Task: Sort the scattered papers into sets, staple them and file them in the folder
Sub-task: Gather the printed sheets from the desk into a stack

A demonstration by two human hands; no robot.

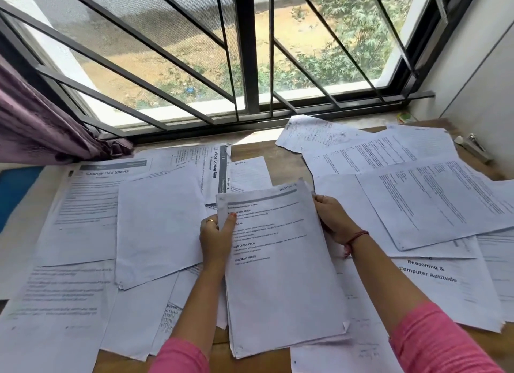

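Observation:
A stack of printed sheets [281,275] is held above the middle of the wooden table [281,150]. My left hand [215,233] grips its left edge, thumb on top of the page. My right hand [333,219] grips the right edge, fingers tucked behind the paper. Many loose printed papers [89,211] lie scattered on the left, and several more papers [431,200] overlap on the right. A silver stapler [474,147] lies at the far right by the wall. A blue folder [14,194] shows at the left edge under the papers.
A barred window [247,52] runs along the far side of the table. A purple curtain [41,122] hangs at the left. A white wall [478,66] bounds the right side. A small green and yellow object [406,118] sits on the sill.

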